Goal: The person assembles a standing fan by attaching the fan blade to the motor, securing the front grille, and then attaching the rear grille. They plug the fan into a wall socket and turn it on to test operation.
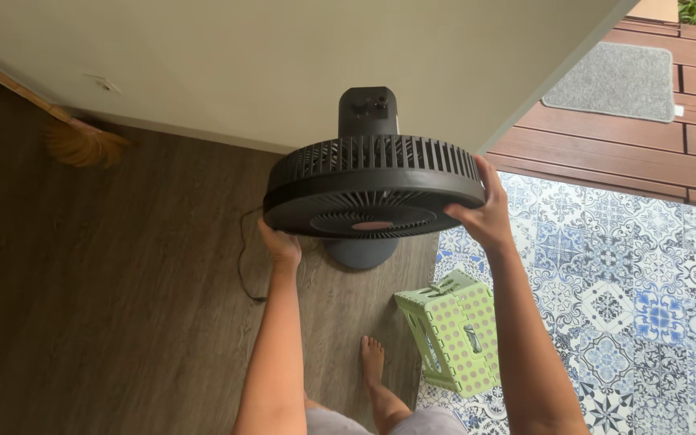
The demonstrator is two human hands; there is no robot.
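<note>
Both hands are gripping a dark pedestal fan by its grille.
Left hand and right hand fingers are curling around opposite rim edges, beside a green folding stool.

1. Both bare arms reach forward and up, elbows nearly straight.
2. The left hand is raised with its palm turned inward, fingers curled and partly hidden from view.
3. The right hand sits higher, wrist bent, thumb spread from the fingers, palm facing left.
4. One bare foot stands below between the arms.
</note>
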